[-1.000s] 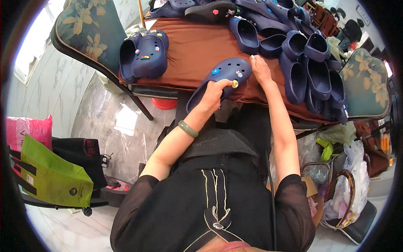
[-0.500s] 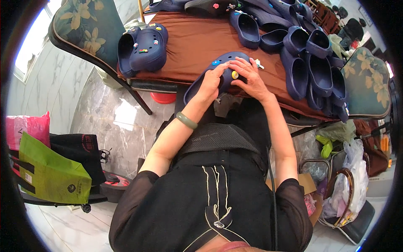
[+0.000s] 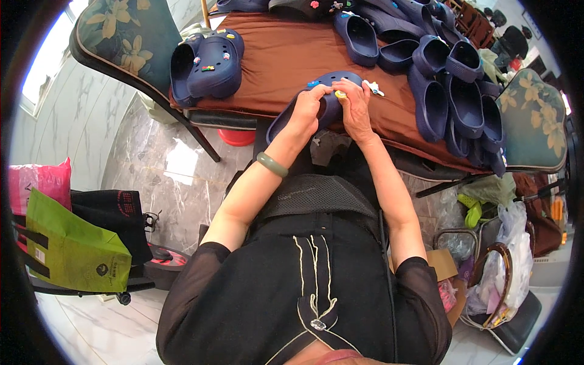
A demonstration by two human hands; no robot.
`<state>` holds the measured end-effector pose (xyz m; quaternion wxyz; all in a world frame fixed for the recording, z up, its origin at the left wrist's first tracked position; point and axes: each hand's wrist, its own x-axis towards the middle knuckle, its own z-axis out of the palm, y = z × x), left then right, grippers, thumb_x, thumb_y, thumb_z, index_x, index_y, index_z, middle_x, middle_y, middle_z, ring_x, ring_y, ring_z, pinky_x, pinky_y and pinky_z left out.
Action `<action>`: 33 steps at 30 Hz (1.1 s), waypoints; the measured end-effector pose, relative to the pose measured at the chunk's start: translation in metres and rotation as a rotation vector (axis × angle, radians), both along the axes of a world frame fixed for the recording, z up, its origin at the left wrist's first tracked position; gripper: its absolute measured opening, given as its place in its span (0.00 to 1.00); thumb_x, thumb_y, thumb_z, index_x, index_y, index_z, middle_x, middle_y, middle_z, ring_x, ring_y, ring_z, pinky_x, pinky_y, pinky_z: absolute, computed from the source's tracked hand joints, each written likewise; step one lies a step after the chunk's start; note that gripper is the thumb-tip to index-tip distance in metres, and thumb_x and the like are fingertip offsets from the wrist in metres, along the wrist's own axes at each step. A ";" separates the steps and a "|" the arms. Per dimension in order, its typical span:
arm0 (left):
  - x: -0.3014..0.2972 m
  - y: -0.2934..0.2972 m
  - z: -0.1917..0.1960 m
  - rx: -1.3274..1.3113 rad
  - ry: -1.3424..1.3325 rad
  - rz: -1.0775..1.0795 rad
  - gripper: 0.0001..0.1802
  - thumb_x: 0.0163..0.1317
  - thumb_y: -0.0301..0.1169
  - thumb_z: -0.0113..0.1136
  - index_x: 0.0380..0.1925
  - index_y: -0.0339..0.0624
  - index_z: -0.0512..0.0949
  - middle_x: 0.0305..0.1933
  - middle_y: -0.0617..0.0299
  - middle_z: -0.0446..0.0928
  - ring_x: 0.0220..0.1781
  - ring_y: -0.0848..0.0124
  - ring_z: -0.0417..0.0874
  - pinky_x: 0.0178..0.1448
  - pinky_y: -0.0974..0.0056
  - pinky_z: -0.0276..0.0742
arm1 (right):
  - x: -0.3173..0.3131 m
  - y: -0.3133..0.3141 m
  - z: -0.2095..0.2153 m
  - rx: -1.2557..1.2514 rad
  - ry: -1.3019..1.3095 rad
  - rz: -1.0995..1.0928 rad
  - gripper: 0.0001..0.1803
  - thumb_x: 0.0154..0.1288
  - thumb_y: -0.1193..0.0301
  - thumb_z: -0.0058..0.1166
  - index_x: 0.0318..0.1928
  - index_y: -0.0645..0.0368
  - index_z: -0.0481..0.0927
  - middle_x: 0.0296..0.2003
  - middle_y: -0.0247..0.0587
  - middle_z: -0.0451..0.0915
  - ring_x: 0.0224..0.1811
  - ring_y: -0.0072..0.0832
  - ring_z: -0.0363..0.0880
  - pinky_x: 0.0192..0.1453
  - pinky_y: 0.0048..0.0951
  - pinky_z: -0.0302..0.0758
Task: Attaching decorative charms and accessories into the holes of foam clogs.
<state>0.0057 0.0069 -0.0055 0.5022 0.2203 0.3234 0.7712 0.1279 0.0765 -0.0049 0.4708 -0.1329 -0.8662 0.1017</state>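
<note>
A dark blue clog (image 3: 330,114) rests at the near edge of the brown cloth, in front of me. My left hand (image 3: 306,111) wraps over its side, with the thumb and fingertips near a round yellow shoe charm (image 3: 340,94). From the other side, my right hand (image 3: 358,112) closes on the toe, its fingers together and its thumb by that charm. A blue charm (image 3: 313,83) shows on the far part of the clog. Just past my right fingers sits a white charm (image 3: 373,88); whether it touches the clog I cannot tell. My hands hide much of the upper.
Another pair of charm-decorated clogs (image 3: 213,70) stands at the left of the brown cloth (image 3: 274,55). Several plain blue clogs (image 3: 465,106) are heaped at the right and back. Floral chair backs (image 3: 125,39) flank the surface. A green bag (image 3: 79,243) is at lower left.
My right hand has turned more upright, its fingers drawing together and its thumb rising to the yellow charm. My left hand stays on the clog, which has barely shifted.
</note>
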 end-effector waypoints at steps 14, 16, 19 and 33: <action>-0.003 0.003 -0.005 -0.004 -0.017 -0.038 0.10 0.52 0.26 0.59 0.33 0.31 0.78 0.33 0.56 0.80 0.32 0.68 0.81 0.42 0.64 0.77 | -0.007 0.014 0.013 -0.772 0.355 0.317 0.16 0.75 0.62 0.36 0.44 0.59 0.74 0.36 0.35 0.76 0.41 0.24 0.72 0.54 0.26 0.65; -0.005 0.003 -0.001 -0.007 -0.029 -0.058 0.11 0.52 0.26 0.58 0.34 0.30 0.77 0.34 0.55 0.80 0.33 0.66 0.82 0.43 0.63 0.77 | 0.001 0.030 0.017 -0.690 0.409 0.205 0.14 0.73 0.63 0.40 0.48 0.60 0.71 0.35 0.32 0.75 0.40 0.19 0.70 0.49 0.22 0.68; -0.005 0.001 0.002 -0.044 -0.002 -0.067 0.12 0.52 0.27 0.58 0.35 0.29 0.77 0.34 0.55 0.80 0.34 0.66 0.82 0.44 0.63 0.78 | 0.022 0.062 0.005 -0.723 0.366 0.083 0.14 0.70 0.65 0.47 0.49 0.61 0.71 0.36 0.32 0.75 0.39 0.18 0.72 0.48 0.21 0.70; 0.002 -0.011 0.014 0.051 -0.060 -0.141 0.13 0.50 0.23 0.57 0.38 0.33 0.77 0.36 0.58 0.79 0.37 0.69 0.81 0.45 0.66 0.78 | 0.023 0.045 0.041 -0.728 -0.214 0.402 0.18 0.56 0.71 0.58 0.49 0.52 0.80 0.58 0.35 0.70 0.67 0.32 0.59 0.70 0.34 0.54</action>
